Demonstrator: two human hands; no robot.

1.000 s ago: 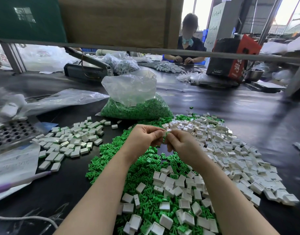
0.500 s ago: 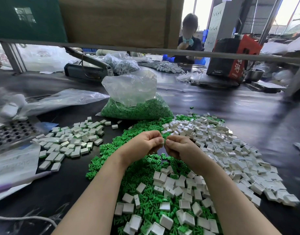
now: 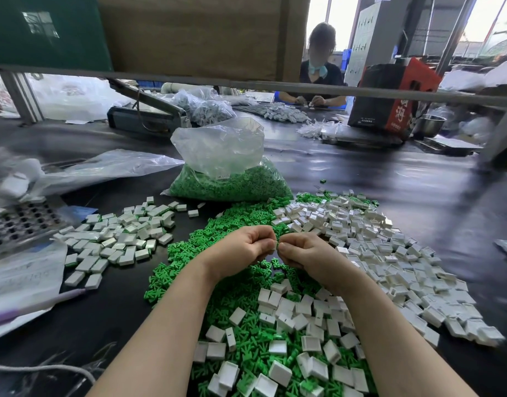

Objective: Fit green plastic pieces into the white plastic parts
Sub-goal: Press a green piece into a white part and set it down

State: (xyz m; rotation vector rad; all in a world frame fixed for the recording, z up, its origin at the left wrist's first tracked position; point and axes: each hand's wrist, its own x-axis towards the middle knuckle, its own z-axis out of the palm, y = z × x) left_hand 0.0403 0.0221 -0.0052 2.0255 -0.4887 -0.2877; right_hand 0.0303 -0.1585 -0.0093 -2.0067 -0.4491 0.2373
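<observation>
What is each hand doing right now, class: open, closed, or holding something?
Left hand: fingers curled, pinching a small piece, mostly hidden.
Right hand: fingers curled, pinching the same piece from the other side.

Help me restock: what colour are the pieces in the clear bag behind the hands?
Green, seen through the clear bag in the head view.

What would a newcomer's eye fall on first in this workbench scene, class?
Probably the spill of loose green plastic pieces at the table's centre, with white plastic parts heaped to its right. Over it, the left hand and right hand meet, pinching something small. Behind stands a clear bag of green pieces.
</observation>
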